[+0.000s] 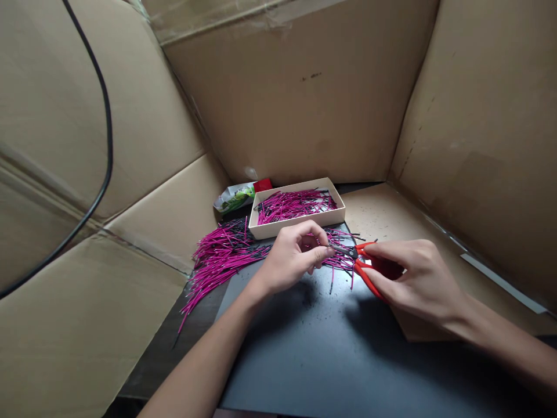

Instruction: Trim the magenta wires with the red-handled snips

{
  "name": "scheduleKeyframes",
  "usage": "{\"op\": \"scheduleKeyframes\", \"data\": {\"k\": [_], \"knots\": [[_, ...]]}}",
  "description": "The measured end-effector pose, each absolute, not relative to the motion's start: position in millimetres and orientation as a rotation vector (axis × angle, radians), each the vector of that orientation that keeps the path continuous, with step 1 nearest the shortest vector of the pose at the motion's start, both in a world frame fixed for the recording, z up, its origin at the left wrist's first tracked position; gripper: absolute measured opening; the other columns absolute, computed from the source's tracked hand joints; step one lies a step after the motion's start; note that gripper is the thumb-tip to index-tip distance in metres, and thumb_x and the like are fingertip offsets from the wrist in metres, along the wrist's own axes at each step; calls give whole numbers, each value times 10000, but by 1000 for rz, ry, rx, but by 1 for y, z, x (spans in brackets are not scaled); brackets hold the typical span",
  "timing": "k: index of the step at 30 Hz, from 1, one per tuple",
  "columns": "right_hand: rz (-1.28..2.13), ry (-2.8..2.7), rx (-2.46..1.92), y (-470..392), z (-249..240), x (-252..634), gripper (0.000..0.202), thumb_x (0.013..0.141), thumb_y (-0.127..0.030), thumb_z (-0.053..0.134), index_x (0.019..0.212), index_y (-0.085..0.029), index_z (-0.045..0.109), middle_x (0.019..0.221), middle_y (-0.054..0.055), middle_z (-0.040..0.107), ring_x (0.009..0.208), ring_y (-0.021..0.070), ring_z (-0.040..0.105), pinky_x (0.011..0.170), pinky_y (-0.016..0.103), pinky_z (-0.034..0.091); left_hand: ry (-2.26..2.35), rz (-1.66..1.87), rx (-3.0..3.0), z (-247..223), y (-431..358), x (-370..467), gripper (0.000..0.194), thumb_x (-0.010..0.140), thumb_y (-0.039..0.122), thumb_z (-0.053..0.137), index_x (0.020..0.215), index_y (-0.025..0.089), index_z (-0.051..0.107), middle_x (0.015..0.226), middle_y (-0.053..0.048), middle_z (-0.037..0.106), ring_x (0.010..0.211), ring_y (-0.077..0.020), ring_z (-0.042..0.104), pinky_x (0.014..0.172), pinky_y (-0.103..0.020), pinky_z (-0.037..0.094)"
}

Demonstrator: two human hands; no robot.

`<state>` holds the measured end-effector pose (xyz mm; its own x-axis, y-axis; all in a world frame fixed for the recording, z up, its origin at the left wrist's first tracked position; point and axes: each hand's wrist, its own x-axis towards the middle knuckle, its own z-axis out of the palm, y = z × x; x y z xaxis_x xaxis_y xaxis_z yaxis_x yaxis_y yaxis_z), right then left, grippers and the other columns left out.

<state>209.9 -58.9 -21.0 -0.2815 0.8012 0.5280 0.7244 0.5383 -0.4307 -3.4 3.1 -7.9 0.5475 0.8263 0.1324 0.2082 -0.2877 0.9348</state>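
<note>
My left hand [300, 255] pinches something too small to make out between thumb and forefinger, at the tip of the pliers. In my right hand [413, 278] are pliers with red handles [369, 282] and dark jaws [346, 250] pointing left, touching or nearly touching my left fingertips. Behind and below the hands lie loose magenta wires with black ends [333, 273]. A larger pile of such wires [221, 255] spreads to the left. Behind my left hand, a cream box [300, 223] holds many more of them.
A green and white packet [235, 197] and a red item [263, 184] sit behind the box. Cardboard walls [296, 98] surround the dark work surface [278, 354]. A black cable [108, 128] hangs at left. Cardboard sheet [391, 215] lies at right.
</note>
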Motion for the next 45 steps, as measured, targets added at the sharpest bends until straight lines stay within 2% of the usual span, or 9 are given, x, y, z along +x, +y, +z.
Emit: {"op": "scheduleKeyframes", "data": {"k": [4,10,15,19,24,36,40,45], "knots": [[218,-2012,-1244,-58,-21,210,185,827,-247,568,860,-164,730,652,16,674,515,100,532,509,240,375,849,792,1783,-8,3,-3,171,812,249,664,816,138,534,623,19,539,455,-59,493,414,-190,385],[193,-2050,-1240,-59,-22,210,156,819,-245,584,830,-180,724,578,-6,631,466,93,462,483,245,344,848,783,1791,-9,3,-3,173,811,248,668,806,141,532,603,22,534,450,-63,491,412,-195,380],[204,-1993,-1237,-59,-24,211,146,817,-233,590,862,-181,719,658,12,681,514,101,531,534,248,385,851,789,1783,-8,3,-3,188,809,254,672,803,144,521,593,25,538,439,-60,483,408,-195,375],[194,-2052,-1249,-58,-23,211,153,828,-256,576,827,-179,709,587,-1,634,473,97,469,487,250,347,854,775,1779,-8,3,-3,207,807,272,680,799,144,517,598,21,543,444,-61,488,407,-192,375],[204,-2043,-1244,-58,-23,211,166,841,-248,553,860,-190,708,686,29,693,539,116,557,536,250,401,863,767,1790,-8,3,-4,210,806,281,678,809,145,518,623,16,552,449,-58,493,409,-190,383],[256,-2058,-1271,-59,-21,211,168,828,-255,572,836,-179,722,597,6,638,495,107,491,500,253,352,847,765,1770,-8,2,-3,199,809,260,674,805,145,512,628,17,540,454,-55,487,409,-188,381],[269,-2037,-1263,-58,-22,212,186,830,-252,567,880,-170,726,654,20,674,527,115,537,510,252,379,839,774,1763,-7,2,-3,206,802,265,680,800,141,515,658,4,554,464,-55,485,405,-188,378],[251,-2070,-1240,-61,-25,215,173,833,-267,573,826,-183,724,626,11,662,488,113,530,457,253,375,821,779,1783,-6,2,-1,226,784,284,691,782,145,513,634,15,535,485,-65,490,434,-197,401]]}}
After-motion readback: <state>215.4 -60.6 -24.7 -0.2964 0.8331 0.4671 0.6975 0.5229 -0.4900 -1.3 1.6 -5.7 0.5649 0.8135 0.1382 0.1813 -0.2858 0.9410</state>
